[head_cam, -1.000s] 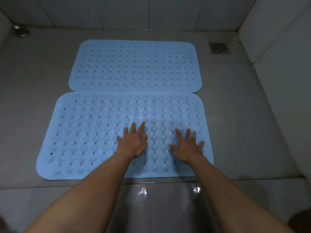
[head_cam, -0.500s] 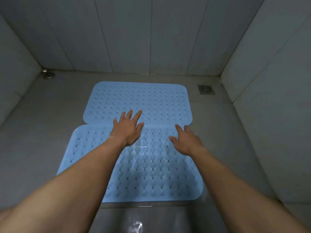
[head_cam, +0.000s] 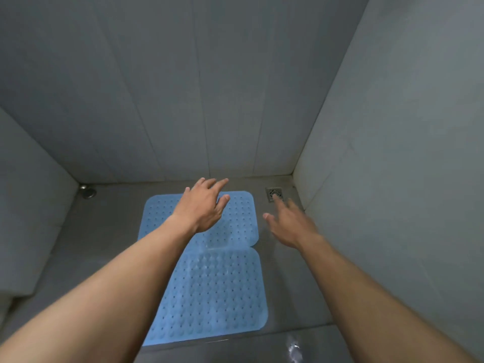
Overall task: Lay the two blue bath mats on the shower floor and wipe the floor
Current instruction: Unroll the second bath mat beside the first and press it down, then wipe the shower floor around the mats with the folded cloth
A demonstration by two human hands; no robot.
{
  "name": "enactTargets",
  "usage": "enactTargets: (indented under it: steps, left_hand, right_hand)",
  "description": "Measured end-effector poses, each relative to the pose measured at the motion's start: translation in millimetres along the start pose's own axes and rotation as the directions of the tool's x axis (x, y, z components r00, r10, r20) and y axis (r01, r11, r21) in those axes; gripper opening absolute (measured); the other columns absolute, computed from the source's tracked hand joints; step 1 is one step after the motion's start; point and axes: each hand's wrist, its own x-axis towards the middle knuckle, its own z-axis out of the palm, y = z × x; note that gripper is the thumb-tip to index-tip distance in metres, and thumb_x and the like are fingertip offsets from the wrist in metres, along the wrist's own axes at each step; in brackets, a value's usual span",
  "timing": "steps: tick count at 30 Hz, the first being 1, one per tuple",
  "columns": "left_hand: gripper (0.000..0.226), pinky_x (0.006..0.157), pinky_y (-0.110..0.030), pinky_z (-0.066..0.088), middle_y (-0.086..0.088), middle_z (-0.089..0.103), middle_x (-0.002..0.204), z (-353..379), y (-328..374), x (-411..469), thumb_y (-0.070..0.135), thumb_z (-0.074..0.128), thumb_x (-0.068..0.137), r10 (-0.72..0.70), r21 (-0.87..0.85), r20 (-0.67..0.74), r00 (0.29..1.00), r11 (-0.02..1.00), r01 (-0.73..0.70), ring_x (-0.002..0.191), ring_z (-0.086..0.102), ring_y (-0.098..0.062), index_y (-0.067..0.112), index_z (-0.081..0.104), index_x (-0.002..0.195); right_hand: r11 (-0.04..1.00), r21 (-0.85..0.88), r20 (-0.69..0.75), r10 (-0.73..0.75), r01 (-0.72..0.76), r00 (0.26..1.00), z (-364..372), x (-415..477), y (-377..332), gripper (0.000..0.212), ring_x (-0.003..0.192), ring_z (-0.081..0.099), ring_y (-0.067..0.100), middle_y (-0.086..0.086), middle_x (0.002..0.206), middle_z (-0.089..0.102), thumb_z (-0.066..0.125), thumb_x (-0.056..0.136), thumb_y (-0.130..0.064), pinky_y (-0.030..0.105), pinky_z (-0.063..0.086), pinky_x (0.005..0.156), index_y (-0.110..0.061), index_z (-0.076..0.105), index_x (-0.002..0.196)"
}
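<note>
Two blue bath mats lie flat on the grey shower floor, one behind the other with their long edges touching. The near mat shows bumps and small holes; my left forearm covers its left part. The far mat lies toward the back wall. My left hand hovers over the far mat with fingers spread and holds nothing. My right hand is raised over the bare floor right of the mats, fingers extended toward the drain, slightly blurred, holding nothing.
A square metal floor drain sits in the back right corner. A round metal fitting is in the back left corner. Tiled walls close in on the back, left and right. A wet patch glistens on the near threshold.
Both hands have lifted off the near mat and moved forward and up. My view has tilted up, showing more of the walls. The mats have stayed in place.
</note>
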Motion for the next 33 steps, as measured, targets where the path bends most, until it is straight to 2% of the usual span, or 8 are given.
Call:
enactTargets:
  steps: [8,13,15,21,28,33]
  left_hand:
    - [0.057,0.112,-0.061,0.031,-0.004,0.04,0.154,-179.6,126.1,24.3,0.05,0.035,0.102,0.11,0.039,-0.063,0.992,0.993,-0.108,0.147,0.027,-0.028,0.029,0.029,0.154]
    - [0.057,0.112,-0.059,0.031,-0.005,0.039,0.154,-263.4,173.6,58.0,0.05,0.035,0.101,0.18,0.056,-0.143,0.973,0.983,-0.174,0.146,0.029,-0.027,0.029,0.028,0.154]
    - [0.059,0.112,-0.059,0.032,-0.004,0.039,0.155,-292.4,187.8,73.1,0.052,0.036,0.101,0.218,0.055,-0.167,0.961,0.976,-0.212,0.145,0.03,-0.027,0.03,0.028,0.154]
    - [0.066,0.114,-0.053,0.032,-0.005,0.037,0.156,-361.0,206.0,130.4,0.06,0.04,0.097,0.327,-0.008,-0.22,0.919,0.942,-0.337,0.146,0.03,-0.026,0.031,0.027,0.155]
    - [0.062,0.112,-0.053,0.035,-0.007,0.039,0.155,-422.3,221.3,211.1,0.056,0.038,0.099,0.488,-0.05,-0.215,0.846,0.859,-0.509,0.143,0.035,-0.027,0.031,0.026,0.155]
    - [0.06,0.113,-0.052,0.035,-0.008,0.038,0.156,-450.6,250.1,260.6,0.053,0.035,0.101,0.576,-0.062,-0.222,0.787,0.797,-0.601,0.144,0.034,-0.028,0.029,0.026,0.155]
  right_hand:
    - [1.0,-0.027,-0.121,0.003,-0.006,0.993,-226.6,-58.1,1.3,0.07,0.141,0.037,0.035,0.016,0.159,0.026,0.037,0.098,-0.056,0.053,0.037,0.109,-0.027,0.014,0.157]
    - [0.999,-0.036,-0.233,0.004,-0.012,0.972,-331.1,-68.9,0.0,0.066,0.139,0.038,0.035,0.016,0.156,0.03,0.037,0.099,-0.054,0.051,0.037,0.11,-0.022,0.023,0.155]
    - [0.999,-0.026,-0.267,0.014,-0.021,0.964,-365.8,-67.9,-2.7,0.066,0.14,0.037,0.035,0.016,0.157,0.028,0.037,0.1,-0.055,0.051,0.036,0.11,-0.023,0.021,0.156]
    - [0.997,0.045,-0.374,0.071,-0.059,0.925,-448.1,-55.6,-15.8,0.071,0.144,0.032,0.035,0.014,0.163,0.017,0.034,0.102,-0.055,0.048,0.033,0.112,-0.025,0.005,0.159]
    - [0.964,0.151,-0.463,0.263,-0.217,0.847,-513.8,-38.0,-21.9,0.069,0.142,0.035,0.033,0.011,0.163,0.017,0.034,0.102,-0.054,0.047,0.036,0.109,-0.026,0.006,0.159]
    - [0.939,0.186,-0.519,0.344,-0.29,0.782,-543.7,-27.8,-19.7,0.071,0.141,0.038,0.032,0.009,0.163,0.017,0.038,0.101,-0.054,0.046,0.039,0.108,-0.027,0.008,0.158]
